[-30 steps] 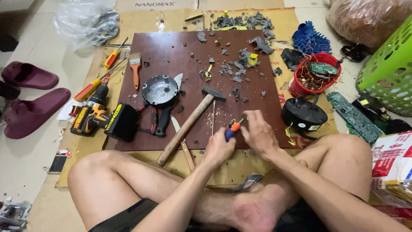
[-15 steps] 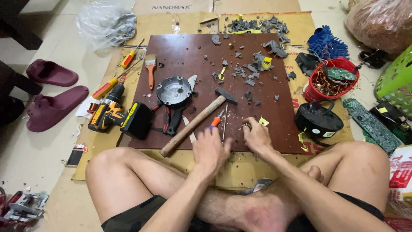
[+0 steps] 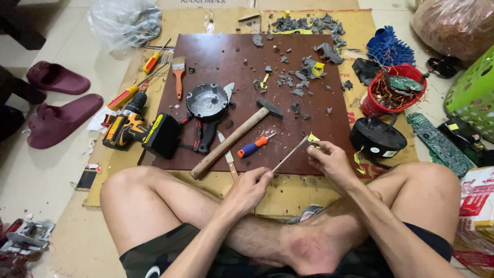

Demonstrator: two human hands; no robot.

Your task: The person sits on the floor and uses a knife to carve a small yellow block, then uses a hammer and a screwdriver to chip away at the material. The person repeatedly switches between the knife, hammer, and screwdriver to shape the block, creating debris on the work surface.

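Between both hands, thin metal rod (image 3: 289,154) runs slantwise over board's near edge. Left hand (image 3: 250,189) curled, pinching rod's lower end; right hand (image 3: 331,159) at two o'clock from it, fingers closed on upper tip with yellow scrap (image 3: 313,138). Orange-blue screwdriver (image 3: 253,146) lies loose at eleven o'clock. Red bucket (image 3: 371,105) at one o'clock: wire tangle, green circuit board.

A wooden-handled hammer (image 3: 232,140) lies slanted across my brown board (image 3: 216,51), beside a round grey metal housing (image 3: 207,101); a cordless drill (image 3: 139,129) (yellow and black) sits at the board's left edge. My red bucket (image 3: 389,98) of wire scrap stands right; two maroon slippers (image 3: 56,100) lie far left.
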